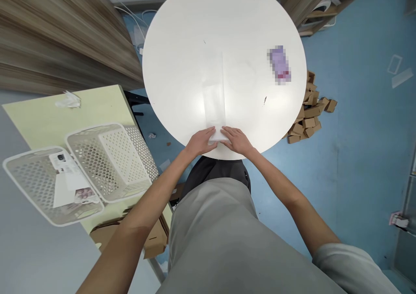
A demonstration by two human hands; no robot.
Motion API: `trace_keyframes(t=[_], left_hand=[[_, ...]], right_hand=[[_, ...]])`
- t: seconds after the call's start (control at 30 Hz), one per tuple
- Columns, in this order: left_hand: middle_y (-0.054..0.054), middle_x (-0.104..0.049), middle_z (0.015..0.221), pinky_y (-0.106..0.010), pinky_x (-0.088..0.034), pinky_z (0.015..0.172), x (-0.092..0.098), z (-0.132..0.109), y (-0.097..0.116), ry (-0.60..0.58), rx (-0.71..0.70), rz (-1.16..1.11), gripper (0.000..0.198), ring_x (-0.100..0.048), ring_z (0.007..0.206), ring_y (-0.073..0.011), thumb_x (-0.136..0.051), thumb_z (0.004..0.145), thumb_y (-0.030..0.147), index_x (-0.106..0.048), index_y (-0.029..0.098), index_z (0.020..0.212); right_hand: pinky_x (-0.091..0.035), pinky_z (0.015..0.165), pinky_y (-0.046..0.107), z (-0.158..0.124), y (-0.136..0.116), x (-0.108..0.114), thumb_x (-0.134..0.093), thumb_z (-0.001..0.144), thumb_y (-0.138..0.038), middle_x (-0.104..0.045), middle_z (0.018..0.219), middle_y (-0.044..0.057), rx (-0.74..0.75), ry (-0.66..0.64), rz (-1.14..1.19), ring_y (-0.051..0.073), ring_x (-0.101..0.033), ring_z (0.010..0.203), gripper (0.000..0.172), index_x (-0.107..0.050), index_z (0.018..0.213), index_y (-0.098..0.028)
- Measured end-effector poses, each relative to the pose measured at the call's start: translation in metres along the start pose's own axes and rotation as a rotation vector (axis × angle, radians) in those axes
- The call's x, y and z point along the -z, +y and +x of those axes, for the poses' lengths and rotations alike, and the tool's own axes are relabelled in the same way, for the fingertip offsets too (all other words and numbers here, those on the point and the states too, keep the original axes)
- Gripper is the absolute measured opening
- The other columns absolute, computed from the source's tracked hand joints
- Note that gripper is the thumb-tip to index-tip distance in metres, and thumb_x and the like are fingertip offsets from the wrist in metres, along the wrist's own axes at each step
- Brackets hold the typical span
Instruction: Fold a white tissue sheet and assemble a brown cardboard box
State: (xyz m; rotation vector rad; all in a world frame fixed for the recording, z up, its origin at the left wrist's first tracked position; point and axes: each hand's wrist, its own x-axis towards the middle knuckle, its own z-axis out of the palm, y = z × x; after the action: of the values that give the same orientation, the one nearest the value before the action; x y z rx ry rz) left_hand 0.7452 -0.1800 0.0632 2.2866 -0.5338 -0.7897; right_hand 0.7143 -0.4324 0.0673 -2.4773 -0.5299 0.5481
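Observation:
A long, translucent plastic strip (pixel 214 97) lies on the white round table (pixel 182 30), running from near its middle down to the front edge. Its near end looks whiter, folded or rolled, though I cannot tell which. My left hand (pixel 200 141) grips that end from the left, thumb toward me and fingers on the far side. On the right, my right hand (pixel 238 140) holds the same end in a matching way. A small gap separates the two hands, and white material shows between them.
A pixelated purple object (pixel 279 64) lies at the table's right. Several small cardboard boxes (pixel 308 118) are heaped on the floor beyond. To the left, two white perforated baskets (pixel 112 162) stand on a pale yellow table (pixel 35 116), one holding papers. Crumpled tissue (pixel 69 99) lies there too.

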Motion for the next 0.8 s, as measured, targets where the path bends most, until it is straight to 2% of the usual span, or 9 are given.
trace_keyframes(t=[0.1,0.2,0.27,0.33,0.43,0.5,0.57,0.7,0.8], left_hand=[[-0.012,-0.065,0.166,-0.049,-0.047,0.13,0.0,-0.005,0.006,0.046,0.097,-0.068,0.06,-0.061,0.154,-0.0362,-0.063,0.107,0.053,-0.068,0.022,0.158],[-0.015,-0.08,0.143,-0.047,-0.056,0.113,0.003,0.0,0.011,0.117,0.217,-0.13,0.054,-0.074,0.13,-0.0376,-0.054,0.113,0.055,-0.071,0.02,0.151],[-0.015,-0.085,0.115,-0.045,-0.058,0.098,0.005,0.009,0.014,0.175,0.305,-0.138,0.045,-0.078,0.11,-0.0374,-0.053,0.114,0.052,-0.078,0.02,0.133],[-0.013,-0.08,0.092,-0.044,-0.057,0.089,0.006,0.019,0.017,0.214,0.395,-0.12,0.036,-0.076,0.096,-0.0366,-0.057,0.112,0.048,-0.08,0.021,0.107],[-0.013,-0.075,0.083,-0.044,-0.055,0.084,0.005,0.033,0.022,0.241,0.497,-0.087,0.033,-0.073,0.088,-0.0357,-0.06,0.111,0.045,-0.073,0.023,0.089],[-0.014,-0.077,0.089,-0.046,-0.056,0.085,0.001,0.04,0.027,0.274,0.531,-0.072,0.028,-0.074,0.091,-0.0366,-0.059,0.111,0.042,-0.074,0.022,0.098],[-0.017,-0.08,0.103,-0.048,-0.059,0.089,-0.004,0.044,0.031,0.352,0.544,-0.062,0.025,-0.076,0.102,-0.039,-0.06,0.111,0.037,-0.074,0.019,0.121],[-0.021,-0.075,0.144,-0.05,-0.06,0.106,-0.002,0.039,0.036,0.538,0.482,-0.047,0.058,-0.07,0.136,-0.0397,-0.065,0.108,0.032,-0.054,0.019,0.164],[-0.015,-0.08,0.137,-0.048,-0.06,0.109,0.01,0.03,0.035,0.538,0.486,-0.109,0.065,-0.075,0.129,-0.0342,-0.062,0.109,0.026,-0.046,0.023,0.172]], right_hand=[[-0.049,0.125,0.054,0.003,0.0,0.002,-0.055,0.119,-0.053,-0.07,0.16,0.016,-0.053,0.015,0.008,0.036,-0.062,0.15,0.051,-0.067,0.156,-0.019],[-0.054,0.116,0.052,0.023,0.002,0.001,-0.043,0.122,-0.057,-0.077,0.144,0.017,-0.141,0.038,0.022,0.035,-0.068,0.136,0.054,-0.07,0.147,-0.017],[-0.055,0.111,0.051,0.039,0.004,0.0,-0.038,0.121,-0.062,-0.08,0.134,0.019,-0.216,0.07,0.023,0.036,-0.07,0.129,0.06,-0.072,0.14,-0.017],[-0.057,0.106,0.052,0.052,0.006,-0.002,-0.036,0.12,-0.067,-0.081,0.121,0.019,-0.282,0.092,0.013,0.037,-0.071,0.12,0.064,-0.075,0.129,-0.017],[-0.057,0.102,0.052,0.065,0.01,-0.002,-0.042,0.117,-0.072,-0.079,0.106,0.017,-0.352,0.128,0.001,0.036,-0.072,0.107,0.062,-0.074,0.116,-0.019],[-0.058,0.103,0.053,0.07,0.011,0.001,-0.051,0.115,-0.071,-0.078,0.111,0.018,-0.392,0.188,-0.001,0.037,-0.071,0.109,0.057,-0.072,0.12,-0.019],[-0.057,0.108,0.057,0.074,0.01,0.006,-0.059,0.114,-0.065,-0.076,0.128,0.022,-0.392,0.244,-0.005,0.04,-0.069,0.124,0.051,-0.07,0.131,-0.018],[-0.047,0.126,0.06,0.08,0.003,0.014,-0.064,0.114,-0.032,-0.063,0.161,0.022,-0.204,0.209,-0.026,0.039,-0.053,0.156,0.033,-0.066,0.143,-0.018],[-0.045,0.13,0.057,0.083,0.001,0.014,-0.059,0.112,-0.016,-0.065,0.162,0.018,-0.089,0.124,-0.044,0.034,-0.054,0.158,0.03,-0.07,0.14,-0.019]])
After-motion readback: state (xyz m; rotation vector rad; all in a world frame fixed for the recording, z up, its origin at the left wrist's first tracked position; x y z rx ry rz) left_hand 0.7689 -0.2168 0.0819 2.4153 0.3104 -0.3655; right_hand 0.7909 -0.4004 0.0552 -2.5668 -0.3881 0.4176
